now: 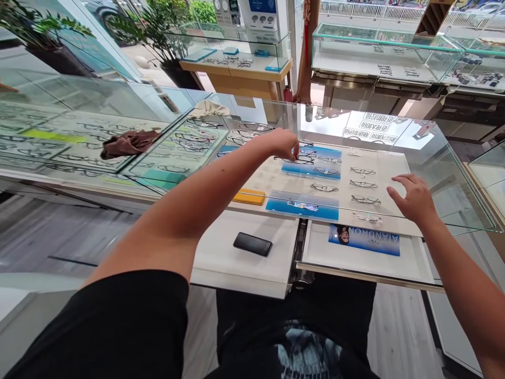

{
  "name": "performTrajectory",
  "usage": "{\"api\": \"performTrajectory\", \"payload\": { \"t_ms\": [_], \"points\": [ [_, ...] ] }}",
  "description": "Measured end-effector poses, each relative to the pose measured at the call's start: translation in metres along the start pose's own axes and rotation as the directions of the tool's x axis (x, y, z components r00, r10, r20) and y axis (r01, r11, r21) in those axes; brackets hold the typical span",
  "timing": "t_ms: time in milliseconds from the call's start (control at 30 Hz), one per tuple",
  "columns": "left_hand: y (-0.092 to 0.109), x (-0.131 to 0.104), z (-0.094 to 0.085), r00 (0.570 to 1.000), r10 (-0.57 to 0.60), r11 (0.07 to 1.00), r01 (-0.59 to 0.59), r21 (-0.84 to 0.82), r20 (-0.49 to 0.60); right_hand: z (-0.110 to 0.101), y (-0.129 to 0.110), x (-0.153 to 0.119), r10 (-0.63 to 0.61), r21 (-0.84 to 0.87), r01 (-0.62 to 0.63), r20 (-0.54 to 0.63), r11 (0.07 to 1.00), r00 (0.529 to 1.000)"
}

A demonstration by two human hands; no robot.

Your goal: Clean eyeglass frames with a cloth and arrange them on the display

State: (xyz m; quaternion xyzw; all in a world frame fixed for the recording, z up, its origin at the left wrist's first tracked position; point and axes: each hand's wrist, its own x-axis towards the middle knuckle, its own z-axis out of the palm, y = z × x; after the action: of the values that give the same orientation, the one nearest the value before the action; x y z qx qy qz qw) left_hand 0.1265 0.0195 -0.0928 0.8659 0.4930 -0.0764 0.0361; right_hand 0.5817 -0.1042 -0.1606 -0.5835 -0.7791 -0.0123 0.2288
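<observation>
My left hand (284, 143) reaches over the display case with its fingers bent down and pinched on a dark-framed pair of eyeglasses (304, 159); the exact grip is partly hidden. Below that pair lies a blue card (290, 168) with more eyeglasses (326, 171) on it. At the right, my right hand (414, 199) is open, thumb and fingers apart, with nothing in it. Nearest to it is a column of eyeglasses (366, 199) on the pale display board (389, 173). Another blue card (276, 204) carries a pair of clear-lensed eyeglasses (303, 205).
Close to me, a white drawer (315, 258) stands pulled out with an upside-down blue brand card (365, 240) in it. A black case (252, 243) lies to its left. Also here are a yellow case (249, 197), a brown cloth (128, 143) and glass showcases (382, 47) behind.
</observation>
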Motion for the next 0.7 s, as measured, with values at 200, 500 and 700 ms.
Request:
{"api": "performTrajectory", "payload": {
  "t_ms": [200,500,700],
  "points": [
    [0.01,-0.006,-0.004,1.0,-0.026,1.0,0.026,-0.005,0.013,-0.01,-0.01,0.001,0.04,0.01,-0.041,0.063,0.999,0.997],
    [0.047,-0.086,-0.038,0.995,0.096,0.974,-0.089,-0.208,0.021,-0.014,-0.012,0.0,0.047,-0.007,-0.047,0.072,0.999,0.996],
    [0.117,-0.181,-0.026,0.941,0.208,0.881,-0.063,-0.468,0.266,-0.015,-0.017,-0.002,0.048,-0.026,-0.046,0.06,0.999,0.997]
  ]
}}
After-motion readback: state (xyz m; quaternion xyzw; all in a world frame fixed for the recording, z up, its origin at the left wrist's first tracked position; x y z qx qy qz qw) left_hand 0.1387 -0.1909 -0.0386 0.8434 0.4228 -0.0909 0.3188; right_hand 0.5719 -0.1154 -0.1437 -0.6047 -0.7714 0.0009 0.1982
